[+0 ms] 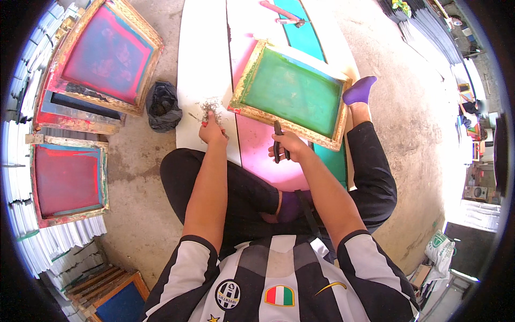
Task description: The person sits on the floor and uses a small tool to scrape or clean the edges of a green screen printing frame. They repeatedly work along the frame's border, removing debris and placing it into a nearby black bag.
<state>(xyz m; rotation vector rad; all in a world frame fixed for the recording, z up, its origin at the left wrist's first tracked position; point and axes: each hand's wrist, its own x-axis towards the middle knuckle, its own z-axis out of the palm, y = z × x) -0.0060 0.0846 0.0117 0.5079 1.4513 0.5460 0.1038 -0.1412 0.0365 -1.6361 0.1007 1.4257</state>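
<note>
My left hand reaches to a small pile of thin, bent metal bits, perhaps staples, on the white board. Its fingers are curled together at the pile's near edge, with a speck of red beside them; what they grip is hidden. In my right hand is a pair of pliers with black handles, held over the pink stripe of the board. Just beyond that hand lies a wooden screen frame with green mesh, slanted across the board.
A hammer lies at the board's far end. Left of the board sits a black plastic bag on the concrete floor. More screen frames lean on stacked sheets at the left. My purple-socked foot is right of the green frame.
</note>
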